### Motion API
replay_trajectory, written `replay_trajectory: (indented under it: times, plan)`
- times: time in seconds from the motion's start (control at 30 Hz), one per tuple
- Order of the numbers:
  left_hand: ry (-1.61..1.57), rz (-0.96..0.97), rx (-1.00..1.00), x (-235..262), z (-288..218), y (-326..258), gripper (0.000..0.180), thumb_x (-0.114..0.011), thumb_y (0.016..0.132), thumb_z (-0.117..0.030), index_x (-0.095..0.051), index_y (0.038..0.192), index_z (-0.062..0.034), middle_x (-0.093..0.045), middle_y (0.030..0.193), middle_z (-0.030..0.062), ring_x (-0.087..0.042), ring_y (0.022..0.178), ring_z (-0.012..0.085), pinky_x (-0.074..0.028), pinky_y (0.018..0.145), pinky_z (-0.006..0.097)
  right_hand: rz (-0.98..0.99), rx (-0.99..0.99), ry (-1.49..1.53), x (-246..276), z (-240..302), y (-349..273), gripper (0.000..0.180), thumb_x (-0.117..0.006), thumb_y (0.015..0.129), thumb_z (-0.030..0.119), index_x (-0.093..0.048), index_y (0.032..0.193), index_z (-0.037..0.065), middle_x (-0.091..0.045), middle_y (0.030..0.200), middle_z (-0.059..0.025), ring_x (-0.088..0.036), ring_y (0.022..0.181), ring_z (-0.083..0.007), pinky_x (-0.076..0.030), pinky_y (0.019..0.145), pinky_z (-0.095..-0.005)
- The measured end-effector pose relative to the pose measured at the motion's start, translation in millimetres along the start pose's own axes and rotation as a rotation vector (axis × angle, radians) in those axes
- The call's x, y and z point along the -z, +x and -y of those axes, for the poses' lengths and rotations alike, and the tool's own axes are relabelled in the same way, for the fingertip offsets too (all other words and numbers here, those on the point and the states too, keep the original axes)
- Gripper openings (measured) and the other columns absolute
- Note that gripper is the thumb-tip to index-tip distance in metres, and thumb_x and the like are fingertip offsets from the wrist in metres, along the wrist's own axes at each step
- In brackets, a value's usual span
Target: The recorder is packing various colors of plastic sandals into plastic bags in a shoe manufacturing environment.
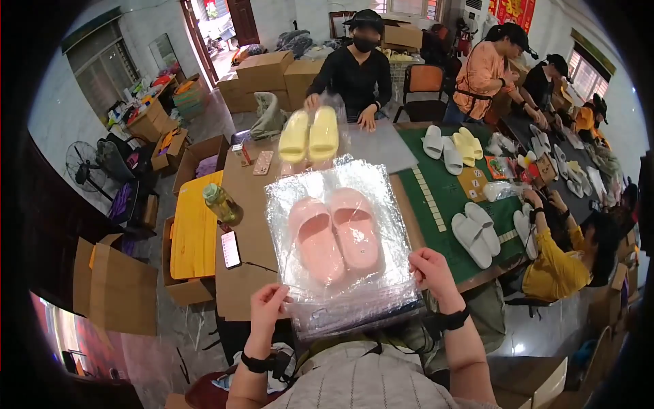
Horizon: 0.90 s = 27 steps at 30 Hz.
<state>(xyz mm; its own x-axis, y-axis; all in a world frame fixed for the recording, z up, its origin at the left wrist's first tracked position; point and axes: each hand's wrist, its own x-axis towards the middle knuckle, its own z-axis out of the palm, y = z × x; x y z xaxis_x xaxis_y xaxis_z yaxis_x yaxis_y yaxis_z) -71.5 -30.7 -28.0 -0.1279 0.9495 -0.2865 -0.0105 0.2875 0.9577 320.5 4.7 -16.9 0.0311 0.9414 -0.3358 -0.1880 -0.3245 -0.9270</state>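
Observation:
A pair of pink slide slippers (335, 235) lies side by side, toes away from me, in or on a shiny clear plastic bag (402, 204); the glare hides which. More clear plastic seems layered beneath it at the table's near edge. My left hand (269, 307) is closed, pinching the bag's near left corner between thumb and fingers. On the opposite side, my right hand (436, 276) pinches the near right edge. Just beyond the bag, a pair of yellow slides (308, 135) sits in clear plastic, touched by a hand of the person across the table.
A yellow-green bottle (221, 204) and a lit phone (230, 249) stand left of the bag, near a yellow stack (195, 225) in a box. White slides (475, 235) rest on a green mat (436, 198) to the right. Co-workers sit and stand around the tables.

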Motion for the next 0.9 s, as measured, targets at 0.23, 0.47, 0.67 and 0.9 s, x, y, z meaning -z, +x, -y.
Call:
replay_trajectory:
  times: [0.23,0.47,0.67,0.9]
  plan:
    - [-0.177,0.013,0.038,-6.5,-31.7,-6.7,0.043,-0.064,0.095,-0.018,-0.056,0.134,-0.0037,-0.067,0.080,-0.0003,-0.049,0.059,0.0024,-0.035,0.052,0.017,0.032,-0.037,0.281,-10.0,16.3,9.7,0.015,-0.061,0.100,0.021,-0.062,0.091,0.009,-0.062,0.071,0.0026,-0.046,0.052,-0.0038,-0.034,0.047,-0.0190]
    - [-0.152,0.080,-0.052,-1.1,-31.7,-20.0,0.061,-0.072,0.089,-0.008,-0.045,0.143,-0.0022,-0.067,0.087,0.0032,-0.061,0.071,0.0084,-0.045,0.060,0.020,0.010,-0.022,0.227,-23.3,21.8,9.0,0.014,-0.060,0.100,0.019,-0.060,0.090,0.009,-0.062,0.072,0.0017,-0.045,0.052,-0.0030,-0.032,0.046,-0.0190]
    - [0.137,0.197,0.183,-8.4,8.1,4.0,0.085,-0.076,0.088,-0.014,-0.024,0.154,-0.0042,-0.067,0.105,0.0126,-0.066,0.079,0.0141,-0.051,0.063,0.025,0.045,0.043,0.179,-6.8,5.9,15.6,0.015,-0.058,0.100,0.018,-0.060,0.090,0.008,-0.063,0.074,0.0011,-0.045,0.052,-0.0033,-0.032,0.046,-0.0195]
    - [0.123,0.353,-0.017,-36.3,6.0,-3.6,0.098,-0.077,0.084,-0.002,-0.014,0.159,-0.0083,-0.071,0.092,0.0092,-0.062,0.070,0.0083,-0.049,0.060,0.023,0.012,-0.020,0.162,20.1,-4.0,16.7,0.013,-0.059,0.100,0.016,-0.062,0.091,0.006,-0.065,0.076,-0.0005,-0.045,0.052,-0.0031,-0.033,0.047,-0.0184]
